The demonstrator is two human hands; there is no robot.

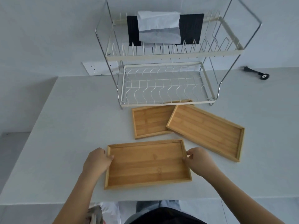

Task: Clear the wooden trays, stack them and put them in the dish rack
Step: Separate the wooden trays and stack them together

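Observation:
Three empty wooden trays lie on the white table. The nearest tray [148,164] lies in front of me, with my left hand [97,160] gripping its left rim and my right hand [198,159] gripping its right rim. A second tray [150,122] lies beyond it, just in front of the rack. The third tray [207,130] lies slanted at the right, its corner overlapping the second tray. A two-tier wire dish rack [163,88] stands at the back; its lower shelf holds nothing.
Black cloths [191,28] and a white folded cloth [159,26] hang on the rack's upper tier. A black tool [257,73] lies at the far right of the table. A wall socket [97,68] sits behind the rack's left side. The table's front edge is close to my body.

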